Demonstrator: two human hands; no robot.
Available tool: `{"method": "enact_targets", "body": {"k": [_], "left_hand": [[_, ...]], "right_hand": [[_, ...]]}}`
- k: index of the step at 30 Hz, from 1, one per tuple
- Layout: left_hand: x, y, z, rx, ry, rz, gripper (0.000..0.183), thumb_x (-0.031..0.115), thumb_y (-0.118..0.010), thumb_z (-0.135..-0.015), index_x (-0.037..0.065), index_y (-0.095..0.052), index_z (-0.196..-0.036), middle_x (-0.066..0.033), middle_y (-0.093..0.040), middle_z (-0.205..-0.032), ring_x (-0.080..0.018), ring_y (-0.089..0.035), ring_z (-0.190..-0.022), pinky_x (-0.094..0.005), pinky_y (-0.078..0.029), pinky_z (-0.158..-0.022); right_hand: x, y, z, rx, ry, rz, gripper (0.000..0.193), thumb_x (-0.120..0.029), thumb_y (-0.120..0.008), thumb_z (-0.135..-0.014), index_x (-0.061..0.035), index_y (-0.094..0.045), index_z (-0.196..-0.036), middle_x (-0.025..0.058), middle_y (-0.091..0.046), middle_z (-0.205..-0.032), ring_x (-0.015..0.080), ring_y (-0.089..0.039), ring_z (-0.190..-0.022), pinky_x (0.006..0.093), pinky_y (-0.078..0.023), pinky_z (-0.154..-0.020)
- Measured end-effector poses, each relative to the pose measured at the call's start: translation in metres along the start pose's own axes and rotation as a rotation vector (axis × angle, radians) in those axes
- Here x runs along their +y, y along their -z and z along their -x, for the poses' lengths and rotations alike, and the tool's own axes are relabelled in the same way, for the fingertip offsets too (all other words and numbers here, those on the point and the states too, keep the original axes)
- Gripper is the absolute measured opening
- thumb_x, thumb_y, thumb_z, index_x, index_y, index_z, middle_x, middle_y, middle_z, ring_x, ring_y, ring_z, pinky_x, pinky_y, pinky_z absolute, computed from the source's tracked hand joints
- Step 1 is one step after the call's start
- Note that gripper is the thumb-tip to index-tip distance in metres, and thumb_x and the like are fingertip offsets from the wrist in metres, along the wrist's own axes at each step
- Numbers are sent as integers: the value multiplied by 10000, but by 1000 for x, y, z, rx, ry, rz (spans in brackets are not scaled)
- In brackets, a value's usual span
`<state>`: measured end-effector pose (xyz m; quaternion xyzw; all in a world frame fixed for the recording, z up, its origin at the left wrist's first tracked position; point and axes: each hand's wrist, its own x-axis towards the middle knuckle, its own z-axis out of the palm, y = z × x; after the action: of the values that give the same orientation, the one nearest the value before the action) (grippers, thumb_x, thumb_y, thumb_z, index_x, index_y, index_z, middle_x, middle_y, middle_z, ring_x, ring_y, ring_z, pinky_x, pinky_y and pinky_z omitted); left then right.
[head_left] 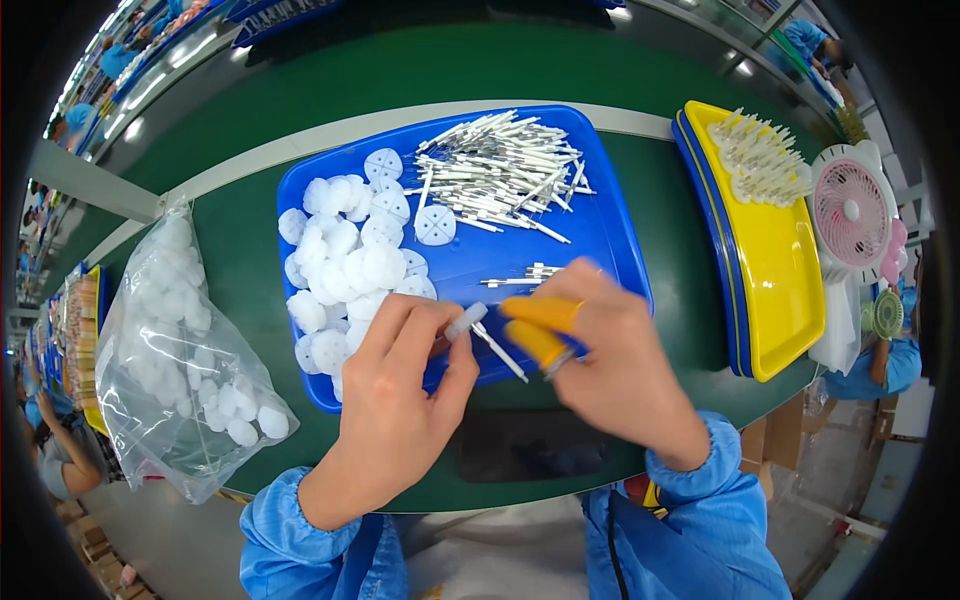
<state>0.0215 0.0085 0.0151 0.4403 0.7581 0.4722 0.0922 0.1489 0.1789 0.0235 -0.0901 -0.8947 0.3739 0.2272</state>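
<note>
My left hand (pixel 395 385) pinches a small white round disc (pixel 466 320) edge-on between thumb and fingers. A thin white rod (pixel 502 357) slants down and right from the disc. My right hand (pixel 610 345) is just right of it, slightly blurred, with yellow coverings (pixel 540 314) on the thumb and a finger. Those two fingers point at the disc, slightly apart, and I see nothing between them. Beneath both hands lies a blue tray (pixel 625 255). It holds a heap of white discs (pixel 340 250) at left, piled white rods (pixel 505 165) at the back and several loose rods (pixel 520 275) near my right hand.
A clear bag of white discs (pixel 190 350) lies left of the tray. On the right, a yellow tray (pixel 785 290) bears disc-and-rod pieces (pixel 760 155) at its far end. A pink and white fan (pixel 850 205) stands beyond it. A dark flat object (pixel 530 445) lies by the near edge.
</note>
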Motion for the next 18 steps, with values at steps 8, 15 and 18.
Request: {"method": "enact_targets", "body": {"k": [8,15,18], "left_hand": [[6,12,-9,-37,153,116,147,-60,-725,-986,-78,-724,-1132,-119,-717,-1083,-194,-772,-962,-309,-670,-780],[2,9,-8,-75,216,233,144,-27,-739,-990,-44,-736,-1132,-113,-715,-1057,-205,-763,-929,-313,-653,-767],[2,9,-8,-104,204,218,142,-34,-732,-998,-62,-732,-1137,-91,-708,-1090,-157,-740,-956,-281,-632,-770]], "right_hand": [[27,36,8,-246,-94,432,326,127,-744,-705,49,-800,-1016,124,-617,-1094,325,-570,-1075,420,-495,-927],[30,33,4,-227,-1,406,358,109,-753,-714,31,-758,-1063,138,-631,-1091,342,-584,-1045,431,-494,-929],[10,31,7,-202,-15,105,423,92,-751,-730,29,-741,-1148,149,-651,-1055,363,-606,-979,444,-497,-920]]}}
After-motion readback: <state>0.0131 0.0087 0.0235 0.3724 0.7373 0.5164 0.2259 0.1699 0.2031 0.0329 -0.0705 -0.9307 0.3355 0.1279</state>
